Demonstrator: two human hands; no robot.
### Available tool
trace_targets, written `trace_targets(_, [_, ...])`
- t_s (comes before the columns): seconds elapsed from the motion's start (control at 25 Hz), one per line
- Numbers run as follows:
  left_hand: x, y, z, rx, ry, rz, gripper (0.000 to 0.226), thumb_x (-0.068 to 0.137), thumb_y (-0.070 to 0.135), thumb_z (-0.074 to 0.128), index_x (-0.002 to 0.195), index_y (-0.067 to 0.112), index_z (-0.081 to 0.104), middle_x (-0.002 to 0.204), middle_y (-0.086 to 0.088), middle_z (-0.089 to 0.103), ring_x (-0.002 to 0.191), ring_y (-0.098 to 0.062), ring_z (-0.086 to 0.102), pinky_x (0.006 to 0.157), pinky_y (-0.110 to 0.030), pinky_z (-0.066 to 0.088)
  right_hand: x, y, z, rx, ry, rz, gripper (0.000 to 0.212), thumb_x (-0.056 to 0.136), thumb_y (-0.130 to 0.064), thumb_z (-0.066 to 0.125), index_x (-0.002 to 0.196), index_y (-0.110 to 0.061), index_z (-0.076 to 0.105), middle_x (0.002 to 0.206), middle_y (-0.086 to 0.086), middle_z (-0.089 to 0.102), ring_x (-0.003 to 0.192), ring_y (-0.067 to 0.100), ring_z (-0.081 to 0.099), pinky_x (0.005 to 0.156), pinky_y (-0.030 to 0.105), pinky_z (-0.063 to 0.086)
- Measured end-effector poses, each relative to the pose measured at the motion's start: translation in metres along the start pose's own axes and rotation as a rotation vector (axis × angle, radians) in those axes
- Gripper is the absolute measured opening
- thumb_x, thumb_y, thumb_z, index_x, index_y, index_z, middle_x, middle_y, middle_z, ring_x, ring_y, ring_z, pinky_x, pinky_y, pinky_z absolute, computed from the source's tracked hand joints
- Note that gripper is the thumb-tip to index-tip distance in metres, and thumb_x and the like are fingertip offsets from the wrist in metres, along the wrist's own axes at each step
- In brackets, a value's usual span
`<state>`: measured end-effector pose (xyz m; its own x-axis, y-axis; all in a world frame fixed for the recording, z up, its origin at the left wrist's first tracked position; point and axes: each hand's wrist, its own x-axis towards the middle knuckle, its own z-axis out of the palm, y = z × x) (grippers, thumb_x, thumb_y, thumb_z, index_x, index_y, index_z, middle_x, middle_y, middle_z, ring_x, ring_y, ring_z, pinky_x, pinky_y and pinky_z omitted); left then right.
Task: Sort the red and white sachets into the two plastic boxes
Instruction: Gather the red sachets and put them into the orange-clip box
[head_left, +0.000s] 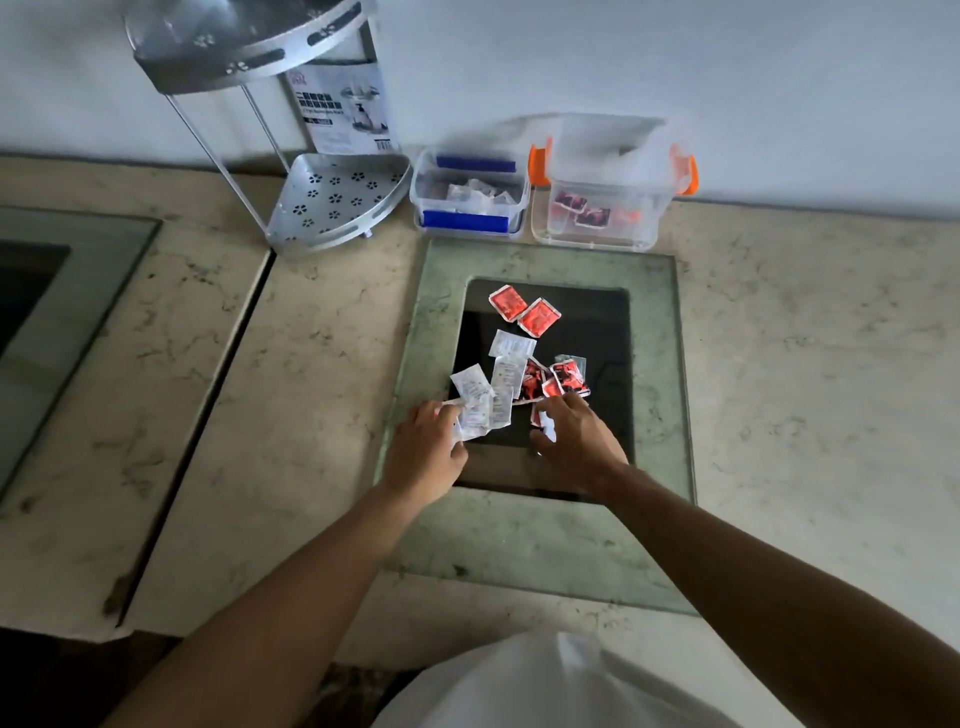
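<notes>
Several white sachets (506, 364) and red sachets (524, 310) lie on a black panel (597, 338) set in the counter. My left hand (423, 457) pinches a white sachet (475, 415) at the pile's near left edge. My right hand (576, 441) grips a red sachet (540, 418) at the near right. At the back, a clear box with blue clips (470, 221) holds white sachets. Beside it on the right, a clear box with orange clips (602, 231) holds red sachets.
A metal corner rack (332, 202) with a printed card stands at the back left, close to the blue-clip box. A green stone frame (660, 364) rings the black panel. The counter has a seam on the left (208, 395). A wall runs behind the boxes.
</notes>
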<state>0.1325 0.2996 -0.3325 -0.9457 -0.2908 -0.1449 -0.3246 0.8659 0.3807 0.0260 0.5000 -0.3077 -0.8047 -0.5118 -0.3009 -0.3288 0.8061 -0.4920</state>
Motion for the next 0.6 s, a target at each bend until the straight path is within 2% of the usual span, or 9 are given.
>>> trace_targets(0.08, [0.003, -0.013, 0.003, 0.005, 0.008, -0.013, 0.040, 0.071, 0.014, 0.070, 0.110, 0.012, 0.064, 0.107, -0.011, 0.065, 0.098, -0.038, 0.062, 0.080, -0.046, 0.055, 0.012, -0.003, 0.001, 0.004, 0.024, 0.002, 0.030, 0.091, -0.029, 0.057, 0.120, -0.019, 0.058, 0.122, 0.005, 0.054, 0.102, 0.031, 0.061, 0.074, 0.037, 0.051])
trace_targets(0.2, [0.009, -0.027, 0.005, 0.015, 0.002, 0.002, 0.049, 0.066, 0.014, 0.078, 0.112, 0.009, 0.066, 0.105, -0.012, 0.064, 0.096, -0.037, 0.063, 0.080, -0.044, 0.055, 0.037, -0.003, -0.001, 0.076, 0.126, 0.107, 0.026, 0.092, -0.019, 0.056, 0.117, -0.018, 0.060, 0.127, 0.004, 0.054, 0.102, 0.033, 0.063, 0.073, 0.036, 0.051])
trace_targets(0.32, [0.015, -0.033, 0.005, -0.034, 0.013, 0.027, 0.058, 0.060, 0.014, 0.086, 0.113, 0.005, 0.067, 0.107, -0.015, 0.063, 0.098, -0.038, 0.062, 0.081, -0.045, 0.057, 0.057, 0.005, -0.007, 0.124, 0.169, 0.247, 0.034, 0.094, -0.025, 0.058, 0.128, -0.022, 0.056, 0.131, 0.007, 0.048, 0.115, 0.030, 0.056, 0.086, 0.042, 0.053])
trace_targets(0.4, [0.019, -0.038, 0.003, -0.099, 0.019, 0.043, 0.063, 0.063, 0.024, 0.088, 0.119, 0.007, 0.065, 0.113, -0.012, 0.060, 0.105, -0.031, 0.058, 0.087, -0.039, 0.055, 0.064, 0.011, -0.007, 0.123, 0.148, 0.301, 0.041, 0.093, -0.030, 0.062, 0.133, -0.023, 0.052, 0.132, 0.009, 0.043, 0.119, 0.029, 0.052, 0.091, 0.047, 0.053])
trace_targets(0.48, [0.024, -0.044, 0.002, -0.164, 0.009, 0.032, 0.062, 0.072, 0.038, 0.082, 0.125, 0.011, 0.062, 0.118, -0.010, 0.056, 0.109, -0.024, 0.052, 0.092, -0.035, 0.049, 0.069, 0.015, -0.005, 0.137, 0.124, 0.328, 0.046, 0.092, -0.032, 0.064, 0.135, -0.023, 0.051, 0.131, 0.011, 0.042, 0.118, 0.031, 0.053, 0.093, 0.048, 0.053])
trace_targets(0.6, [0.030, -0.046, 0.005, -0.178, 0.063, 0.023, 0.050, 0.087, 0.042, 0.062, 0.124, 0.008, 0.065, 0.113, -0.015, 0.060, 0.107, -0.031, 0.055, 0.094, -0.042, 0.051, 0.071, 0.020, -0.006, 0.185, 0.121, 0.365, 0.053, 0.087, -0.035, 0.071, 0.134, -0.019, 0.052, 0.131, 0.012, 0.042, 0.111, 0.032, 0.060, 0.092, 0.046, 0.055])
